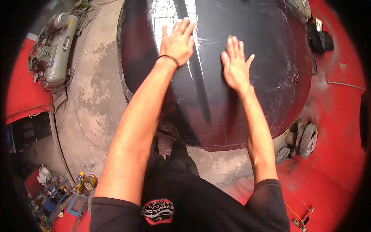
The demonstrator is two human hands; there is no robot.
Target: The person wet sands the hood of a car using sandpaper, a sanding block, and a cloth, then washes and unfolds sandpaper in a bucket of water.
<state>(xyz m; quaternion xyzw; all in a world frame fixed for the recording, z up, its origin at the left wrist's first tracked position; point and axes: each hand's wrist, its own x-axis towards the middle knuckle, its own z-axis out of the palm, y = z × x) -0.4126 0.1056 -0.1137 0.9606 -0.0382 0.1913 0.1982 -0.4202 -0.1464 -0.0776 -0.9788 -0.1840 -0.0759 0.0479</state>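
A dark, glossy car panel that looks like a hood curves out in front of me, with streaks and scuffs on its surface. My left hand lies on it with the fingers stretched out, beside a bright white reflection, and a dark band circles its wrist. Farther right, my right hand rests palm down on the same panel, fingers extended and thumb apart. A small brownish edge shows at its fingertips; I cannot make out what it is.
A grey air compressor stands on the left, with coiled hoses behind it. At lower left is a blue rack near several cans. A wheel sits to the right by the red floor.
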